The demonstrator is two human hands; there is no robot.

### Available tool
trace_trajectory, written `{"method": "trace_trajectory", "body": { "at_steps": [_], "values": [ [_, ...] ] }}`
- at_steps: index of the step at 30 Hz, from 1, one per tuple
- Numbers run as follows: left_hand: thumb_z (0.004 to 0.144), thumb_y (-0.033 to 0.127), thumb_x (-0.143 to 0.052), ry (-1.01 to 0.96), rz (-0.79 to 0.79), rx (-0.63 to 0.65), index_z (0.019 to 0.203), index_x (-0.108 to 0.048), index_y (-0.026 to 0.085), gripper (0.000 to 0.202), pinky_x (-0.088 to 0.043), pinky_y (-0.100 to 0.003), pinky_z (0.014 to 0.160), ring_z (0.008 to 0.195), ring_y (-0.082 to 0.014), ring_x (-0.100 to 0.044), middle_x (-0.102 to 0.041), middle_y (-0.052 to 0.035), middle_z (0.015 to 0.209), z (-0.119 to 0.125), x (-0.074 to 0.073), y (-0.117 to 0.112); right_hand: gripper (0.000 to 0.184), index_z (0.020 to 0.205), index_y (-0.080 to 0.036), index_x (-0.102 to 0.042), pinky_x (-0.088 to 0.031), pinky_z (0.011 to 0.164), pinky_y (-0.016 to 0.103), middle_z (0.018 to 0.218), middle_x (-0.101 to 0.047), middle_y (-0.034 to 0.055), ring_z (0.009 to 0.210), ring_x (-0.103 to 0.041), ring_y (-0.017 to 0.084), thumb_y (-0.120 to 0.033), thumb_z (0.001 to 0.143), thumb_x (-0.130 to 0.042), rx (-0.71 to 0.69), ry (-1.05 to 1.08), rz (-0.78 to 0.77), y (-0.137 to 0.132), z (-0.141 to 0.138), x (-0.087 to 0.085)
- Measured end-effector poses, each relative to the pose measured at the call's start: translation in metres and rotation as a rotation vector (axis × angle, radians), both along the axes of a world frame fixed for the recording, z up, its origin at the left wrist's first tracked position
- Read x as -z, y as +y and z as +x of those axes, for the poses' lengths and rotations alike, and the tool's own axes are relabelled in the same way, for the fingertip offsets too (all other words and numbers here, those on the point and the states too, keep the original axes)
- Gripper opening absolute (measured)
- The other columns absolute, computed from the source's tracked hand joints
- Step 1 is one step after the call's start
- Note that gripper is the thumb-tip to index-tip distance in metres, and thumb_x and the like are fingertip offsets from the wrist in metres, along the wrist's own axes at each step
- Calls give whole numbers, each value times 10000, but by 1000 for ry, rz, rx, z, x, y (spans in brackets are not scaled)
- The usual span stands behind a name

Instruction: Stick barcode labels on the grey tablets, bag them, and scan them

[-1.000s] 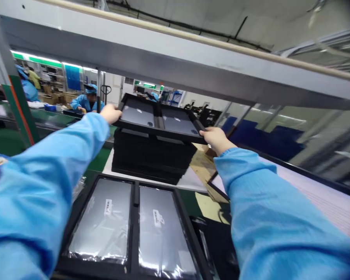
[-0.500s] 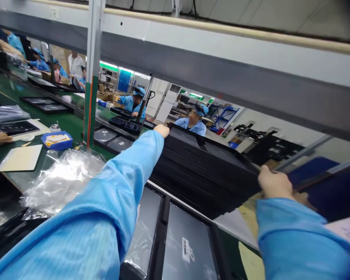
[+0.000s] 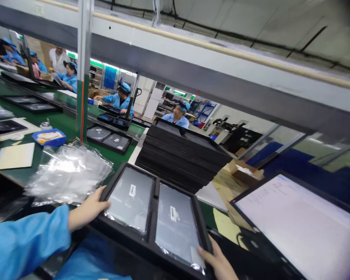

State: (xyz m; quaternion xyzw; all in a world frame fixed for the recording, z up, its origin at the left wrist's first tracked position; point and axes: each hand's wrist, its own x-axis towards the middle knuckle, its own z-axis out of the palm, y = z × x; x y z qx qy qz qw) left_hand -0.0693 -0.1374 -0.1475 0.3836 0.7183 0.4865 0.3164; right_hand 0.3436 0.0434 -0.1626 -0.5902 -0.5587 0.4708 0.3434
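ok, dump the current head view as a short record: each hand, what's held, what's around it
left hand: grips left edge of black tray, thumb over the rim
right hand: at the tray's right edge, near the lower corner
tray contents: two grey panels under clear film, side by side, one white label on each
beyond tray: tall stack of black trays
left of tray: heap of clear plastic bags; past it, blue bin
right of tray: lit screen, text unreadable
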Motion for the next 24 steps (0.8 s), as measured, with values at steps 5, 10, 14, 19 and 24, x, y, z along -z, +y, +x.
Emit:
{"method": "trace_trajectory", "body": {
  "at_steps": [5, 10, 14, 19, 24],
  "values": [
    [672, 227, -604, -165, 20, -16, 1422, -573, 142, 756, -547, -435, 1083, 1229, -330, -658, -698, -140, 1304, 9, -13, 11, 361, 890, -278, -757, -649, 817, 460, 882, -816, 63, 917, -795, 375, -433, 569, -818, -34, 141, -149, 0, -18, -15],
    [671, 283, -614, -152, -48, 41, 1447, -538, 103, 800, -515, -466, 1107, 1243, -359, -647, -658, -173, 1384, -1, -21, -25, 440, 979, -257, -774, -644, 768, 420, 955, -828, 65, 945, -792, 360, -434, 578, -814, 18, 151, -146, -59, 0, 4],
    [731, 391, -609, 174, -91, 62, 1369, -613, 70, 714, -423, -479, 1198, 1311, -386, -609, -640, -201, 1415, -14, -28, -42, 521, 1072, -228, -759, -634, 758, 396, 989, -829, 71, 901, -791, 339, -425, 590, -791, 30, 148, -149, -99, 8, 9],
    [805, 384, -475, 590, -193, 182, 1318, -674, 84, 626, -476, -481, 1115, 1258, -391, -641, -693, -182, 1335, -17, -63, -39, 474, 958, -193, -762, -615, 723, 357, 856, -816, 64, 836, -776, 310, -208, 484, -772, 23, 174, -92, -99, 11, -11],
    [745, 431, -540, 567, -124, 285, 1279, -717, 155, 626, -514, -433, 1082, 1195, -360, -674, -728, -100, 1295, -27, -98, 3, 584, 1051, -203, -746, -611, 586, 348, 848, -811, 57, 635, -746, 257, -209, 487, -898, 256, 587, -202, -128, 24, -32]
  ]
}}
